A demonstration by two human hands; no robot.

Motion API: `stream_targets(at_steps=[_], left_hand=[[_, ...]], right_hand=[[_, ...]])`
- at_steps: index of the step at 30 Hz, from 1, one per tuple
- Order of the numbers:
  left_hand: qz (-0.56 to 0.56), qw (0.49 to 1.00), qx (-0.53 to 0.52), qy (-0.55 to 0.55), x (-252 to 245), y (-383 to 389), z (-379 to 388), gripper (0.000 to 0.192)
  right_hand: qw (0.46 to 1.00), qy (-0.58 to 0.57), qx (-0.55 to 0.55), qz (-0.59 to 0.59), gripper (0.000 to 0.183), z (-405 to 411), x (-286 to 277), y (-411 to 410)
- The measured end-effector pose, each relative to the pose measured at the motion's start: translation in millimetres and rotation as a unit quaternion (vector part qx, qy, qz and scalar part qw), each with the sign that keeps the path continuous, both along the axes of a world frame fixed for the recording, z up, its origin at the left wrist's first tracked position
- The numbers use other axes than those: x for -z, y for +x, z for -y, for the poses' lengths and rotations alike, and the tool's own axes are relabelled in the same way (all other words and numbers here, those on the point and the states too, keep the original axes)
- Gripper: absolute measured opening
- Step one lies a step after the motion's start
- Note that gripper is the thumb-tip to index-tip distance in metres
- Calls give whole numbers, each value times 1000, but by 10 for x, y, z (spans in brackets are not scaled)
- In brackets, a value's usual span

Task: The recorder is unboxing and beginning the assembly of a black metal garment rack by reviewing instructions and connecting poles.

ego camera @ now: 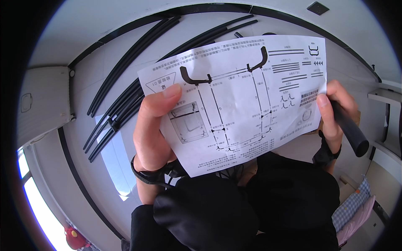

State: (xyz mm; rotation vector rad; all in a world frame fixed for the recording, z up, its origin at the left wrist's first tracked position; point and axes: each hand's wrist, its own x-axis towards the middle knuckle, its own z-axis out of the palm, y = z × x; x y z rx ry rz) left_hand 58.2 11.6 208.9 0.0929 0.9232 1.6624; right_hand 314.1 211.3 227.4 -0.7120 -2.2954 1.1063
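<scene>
A creased paper assembly sheet is stretched between my two hands; its line diagram shows a tube-framed rack, and its printing appears upside down. My left hand pinches the sheet's left side, thumb on top. At the opposite edge, my right hand grips the paper and also a black tube, whose rounded end points down toward me. Beyond the paper, several long black tubes lie in groups on the floor, partly covered by it. A black connector joins tubes near my left hand.
A white cabinet on casters stands at the left, near a bright window. White walls with dark skirting bound the tiled floor. Checked fabric lies at the lower right. A cardboard piece shows behind my right hand.
</scene>
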Motion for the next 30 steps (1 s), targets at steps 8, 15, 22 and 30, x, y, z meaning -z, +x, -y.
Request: stream_targets(at_steps=[8,15,22,30], left_hand=[[3,1000,-31,3,94,-19,1,46],[-31,999,-25,-1,93,-9,-20,49],[-137,988,-25,-58,110,6,55,53],[-112,993,-20,-32,156,-18,88,54]], right_hand=[[998,39,-15,-38,15,-84,98,-5],[997,32,-27,-71,17,-117,146,3],[997,40,-19,-59,21,-73,133,39],[996,21,-17,-79,18,-63,115,37]])
